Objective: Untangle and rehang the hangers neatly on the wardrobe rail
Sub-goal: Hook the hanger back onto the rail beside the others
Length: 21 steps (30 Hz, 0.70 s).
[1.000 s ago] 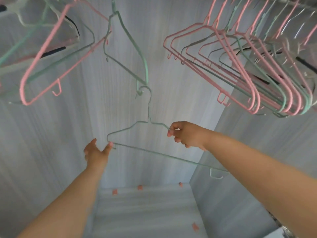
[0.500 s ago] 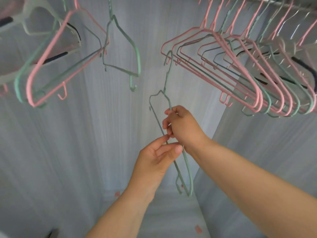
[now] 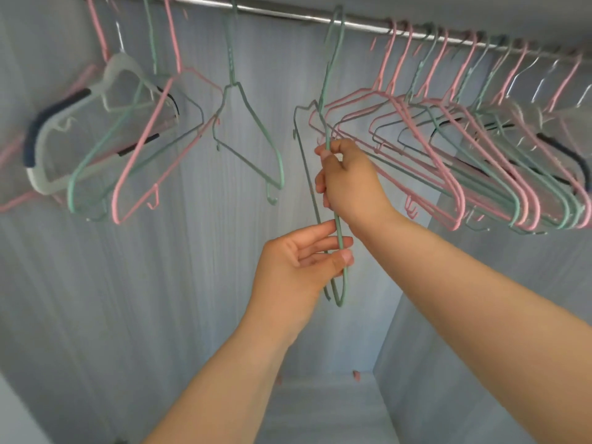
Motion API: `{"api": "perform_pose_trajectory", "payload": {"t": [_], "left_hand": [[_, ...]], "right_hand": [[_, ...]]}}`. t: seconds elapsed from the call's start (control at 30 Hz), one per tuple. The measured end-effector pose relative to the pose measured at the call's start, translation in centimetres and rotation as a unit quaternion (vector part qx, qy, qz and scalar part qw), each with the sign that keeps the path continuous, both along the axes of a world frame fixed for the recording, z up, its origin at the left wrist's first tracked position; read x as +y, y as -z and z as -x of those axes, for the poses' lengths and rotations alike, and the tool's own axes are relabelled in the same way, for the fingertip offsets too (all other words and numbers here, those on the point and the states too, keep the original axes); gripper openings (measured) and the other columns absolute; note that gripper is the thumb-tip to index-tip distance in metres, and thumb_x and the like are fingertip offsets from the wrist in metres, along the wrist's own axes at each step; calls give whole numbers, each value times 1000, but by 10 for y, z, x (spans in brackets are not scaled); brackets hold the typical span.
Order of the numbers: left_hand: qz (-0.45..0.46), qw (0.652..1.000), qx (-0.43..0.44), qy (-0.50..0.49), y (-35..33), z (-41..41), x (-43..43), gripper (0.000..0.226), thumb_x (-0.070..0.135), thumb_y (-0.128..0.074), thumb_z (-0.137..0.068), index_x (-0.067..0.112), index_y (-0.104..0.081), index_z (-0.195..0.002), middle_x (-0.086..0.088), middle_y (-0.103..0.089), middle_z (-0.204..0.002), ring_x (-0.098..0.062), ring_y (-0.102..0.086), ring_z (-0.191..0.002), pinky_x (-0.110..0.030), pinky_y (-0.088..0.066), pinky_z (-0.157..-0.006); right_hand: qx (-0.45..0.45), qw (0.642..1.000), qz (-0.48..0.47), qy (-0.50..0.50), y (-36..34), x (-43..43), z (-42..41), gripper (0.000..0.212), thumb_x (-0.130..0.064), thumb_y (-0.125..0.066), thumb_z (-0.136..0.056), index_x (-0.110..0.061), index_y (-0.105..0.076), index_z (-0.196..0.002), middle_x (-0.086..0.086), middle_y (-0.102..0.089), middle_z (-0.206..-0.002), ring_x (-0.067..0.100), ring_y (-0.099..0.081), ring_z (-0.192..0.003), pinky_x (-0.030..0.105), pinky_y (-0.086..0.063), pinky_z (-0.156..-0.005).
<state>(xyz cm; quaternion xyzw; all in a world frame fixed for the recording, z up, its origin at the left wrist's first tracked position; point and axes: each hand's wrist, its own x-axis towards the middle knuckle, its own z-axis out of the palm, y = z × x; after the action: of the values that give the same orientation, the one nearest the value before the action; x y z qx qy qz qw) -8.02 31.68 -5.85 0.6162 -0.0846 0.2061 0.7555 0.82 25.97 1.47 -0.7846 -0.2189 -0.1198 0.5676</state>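
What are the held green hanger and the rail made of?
Green hanger: thin wire, probably metal under a matte plastic coating; slim even rod, no glare. Rail: bare metal, likely polished steel; bright streaky highlights.

grey wood-grain back panel (image 3: 198,267) meets a side wall (image 3: 512,254); two small pink bits (image 3: 356,375) lie on the wardrobe floor (image 3: 320,415).

Rail (image 3: 288,15) leaves frame leftward; rightmost hangers (image 3: 565,83) seemingly blurred.

Green wire hanger (image 3: 327,139) — edge-on, tilted — hook over the rail (image 3: 288,14).
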Motion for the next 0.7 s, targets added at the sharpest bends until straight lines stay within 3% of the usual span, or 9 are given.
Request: {"api": "perform_pose_trajectory", "payload": {"t": [0.13, 0.27, 0.37, 0.43, 0.47, 0.57, 0.7], "left_hand": [[-3, 999, -48, -8, -29, -8, -1, 35, -6, -64, -75, 27, -64, -88, 12, -71, -67, -2, -66, -65, -12, -50, -60], [-6, 996, -79, -46, -54, -25, -4, 40, -5, -58, -81, 34, -61, -74, 13, -68, -65, 3, -61, -61, -12, -50, -66], [-32, 992, -85, -89, -61, -41, -8, 37, 5, -52, -88, 38, -55, -71, 7, -60, -76, 5, -58, -55, -16, -46, -65], [-47, 989, -84, -116, -60, -52, -13, 29, 9, -46, -91, 35, -56, -84, 4, -60, -86, 3, -58, -63, -17, -45, -67], [-64, 986, -81, -128, -58, -57, -15, 25, 10, -43, -93, 30, -57, -95, 3, -60, -94, -2, -60, -74, -17, -44, -70], [-130, 977, -66, -152, -49, -67, -24, 39, 12, -37, -95, 16, -40, -133, 6, -50, -118, -6, -49, -104, -13, -34, -87], [-168, 970, -55, -168, -34, -73, -30, 48, 8, -31, -95, 18, -22, -141, 11, -37, -115, -5, -40, -112, -14, -27, -97]], "right_hand": [[-85, 996, 17, 35, -30, 6, -13, 30, -12, -33, -99, -9, -48, -125, -5, -46, -63, 5, -44, -47, 13, -36, -43], [-69, 997, 9, 39, -58, 15, -33, 33, -5, -32, -98, -3, -46, -127, 0, -44, -61, 7, -44, -45, 7, -32, -32], [-59, 996, 60, 37, -67, 22, -51, 34, 3, -35, -95, 4, -46, -127, 7, -49, -70, 13, -53, -54, 10, -34, -40], [-50, 995, 83, 36, -68, 23, -62, 35, 4, -36, -94, 5, -45, -129, 12, -51, -86, 20, -52, -72, 15, -35, -48], [-45, 995, 86, 34, -68, 24, -65, 36, 4, -36, -95, 4, -43, -130, 11, -51, -87, 18, -50, -69, 12, -35, -47], [-31, 995, 95, 21, -67, 24, -77, 40, 7, -33, -96, 4, -36, -135, 0, -41, -68, 4, -37, -56, 7, -35, -40], [-25, 994, 101, 31, -60, 24, -87, 41, 7, -30, -97, 2, -35, -137, -4, -37, -66, 4, -37, -56, 7, -35, -38]]}}
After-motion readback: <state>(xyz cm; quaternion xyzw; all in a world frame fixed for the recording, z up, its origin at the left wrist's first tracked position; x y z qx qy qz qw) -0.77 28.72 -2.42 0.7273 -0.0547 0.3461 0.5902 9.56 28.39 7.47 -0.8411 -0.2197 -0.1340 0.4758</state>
